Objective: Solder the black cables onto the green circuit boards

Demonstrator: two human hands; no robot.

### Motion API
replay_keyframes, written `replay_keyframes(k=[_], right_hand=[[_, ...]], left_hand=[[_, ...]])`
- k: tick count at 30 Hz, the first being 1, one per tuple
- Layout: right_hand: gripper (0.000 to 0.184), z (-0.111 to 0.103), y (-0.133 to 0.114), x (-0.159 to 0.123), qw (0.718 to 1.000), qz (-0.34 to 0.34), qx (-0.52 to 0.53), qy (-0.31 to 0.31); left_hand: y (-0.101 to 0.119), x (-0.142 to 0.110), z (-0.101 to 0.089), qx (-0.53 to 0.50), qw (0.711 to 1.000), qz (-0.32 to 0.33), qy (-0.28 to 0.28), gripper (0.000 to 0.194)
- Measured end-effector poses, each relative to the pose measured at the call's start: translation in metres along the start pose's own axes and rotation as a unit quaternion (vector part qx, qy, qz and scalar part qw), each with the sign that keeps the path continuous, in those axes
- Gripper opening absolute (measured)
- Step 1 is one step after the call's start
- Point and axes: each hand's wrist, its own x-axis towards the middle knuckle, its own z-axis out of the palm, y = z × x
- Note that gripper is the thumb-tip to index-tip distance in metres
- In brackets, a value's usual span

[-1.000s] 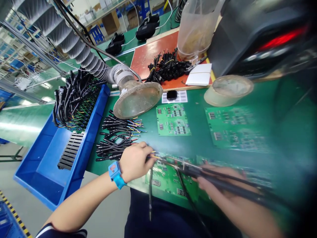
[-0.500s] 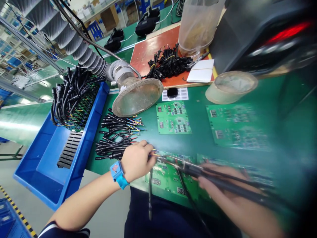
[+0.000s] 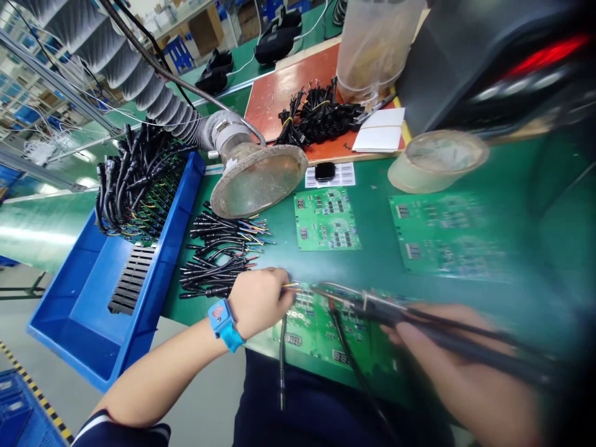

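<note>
My left hand, with a blue watch on its wrist, pinches a black cable whose thin coloured wire ends poke out past the fingertips. The rest of that cable hangs over the table edge. My right hand, somewhat blurred, grips a soldering iron; its tip points left, a short gap from the wires. Below both lies a green circuit board with digit displays. A second black cable with a red wire end runs down from this board. The right hand hides part of the boards there.
More green boards lie ahead, and black cables are bunched left. A fume extractor hood overhangs the table. A blue bin with wired boards stands left. A tape roll sits by the dark machine.
My right hand has drawn the soldering iron to the right, so its tip is farther from my left fingers. My left hand stays nearly in place with the cable.
</note>
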Motion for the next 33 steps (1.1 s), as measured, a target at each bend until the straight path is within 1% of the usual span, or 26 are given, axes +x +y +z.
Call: replay_keyframes(k=[3,6,8,10,12,15,18,20,25,29,33], right_hand=[[0.013,0.003,0.001,-0.001,1.0,0.006,0.004,0.003],[0.013,0.005,0.004,-0.004,1.0,0.004,0.016,0.001],[0.011,0.006,0.005,-0.004,1.0,0.003,0.026,-0.002],[0.01,0.006,0.005,-0.004,0.999,-0.001,0.038,-0.006],[0.009,0.005,0.004,-0.003,0.999,-0.005,0.042,-0.01],[0.009,0.006,0.004,-0.002,0.999,0.002,0.037,-0.021],[0.007,0.006,0.005,-0.003,0.999,0.01,0.042,-0.031],[0.006,0.006,0.004,-0.003,0.999,0.002,0.04,-0.037],[0.005,0.006,-0.002,0.0,0.998,-0.034,0.022,-0.041],[0.005,0.005,-0.003,0.001,0.998,-0.042,0.024,-0.051],[0.006,0.005,-0.002,-0.001,0.998,-0.039,0.012,-0.045]], left_hand=[[0.0,-0.001,-0.004,-0.025,1.0,-0.002,-0.019,0.017],[-0.001,-0.002,-0.01,-0.087,0.995,0.008,-0.045,0.018],[-0.001,-0.004,-0.012,-0.133,0.99,0.013,-0.048,0.016],[0.0,-0.006,-0.011,-0.169,0.985,0.013,-0.03,0.012],[0.002,-0.009,-0.006,-0.192,0.981,0.009,-0.001,0.007],[0.006,-0.015,0.004,-0.218,0.975,-0.003,0.03,0.008],[0.009,-0.019,0.013,-0.244,0.969,-0.003,0.035,0.01],[0.009,-0.021,0.016,-0.255,0.966,-0.003,0.041,0.011],[0.009,-0.02,0.017,-0.261,0.964,-0.008,0.054,0.013],[0.011,-0.02,0.017,-0.259,0.964,-0.019,0.062,0.012],[0.012,-0.02,0.019,-0.248,0.966,-0.025,0.07,0.012]])
